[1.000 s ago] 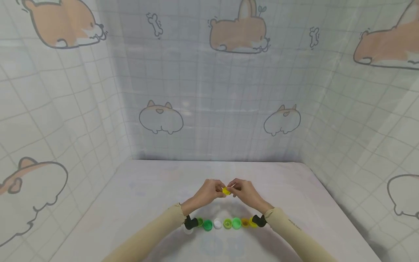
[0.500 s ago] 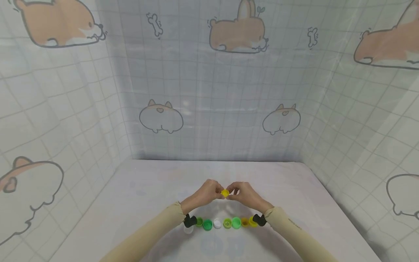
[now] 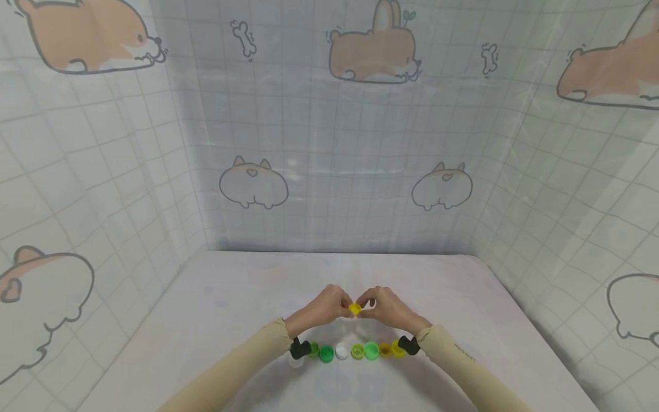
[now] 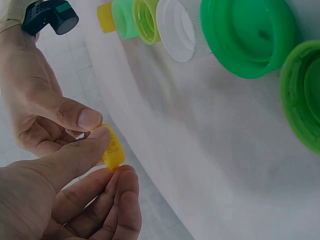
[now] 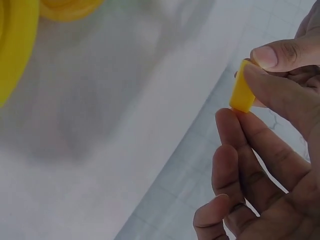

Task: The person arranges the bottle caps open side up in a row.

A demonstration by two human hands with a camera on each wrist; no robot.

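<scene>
A small yellow bottle cap (image 3: 354,309) is held up over the table between both hands. My left hand (image 3: 326,305) pinches it on one side, thumb against the edge. From the other side my right hand (image 3: 386,308) pinches the same cap between thumb and fingers. In the left wrist view, small print shows on the side of the yellow cap (image 4: 114,150). Its face appears plain in the right wrist view, where the cap (image 5: 242,90) stands on edge between the fingertips.
Nearer me lies a row of caps: a clear one (image 3: 296,361), green (image 3: 326,353), white (image 3: 342,351), yellow-green (image 3: 357,351), pale green (image 3: 372,350), amber (image 3: 385,349) and yellow (image 3: 398,348). Black wrist cameras (image 3: 409,345) partly cover the row's ends. Printed curtains surround the white table (image 3: 247,274).
Both hands have come slightly down and nearer me with the yellow cap. My right fingers have shifted on it, and the cap has turned. The row of caps stays put.
</scene>
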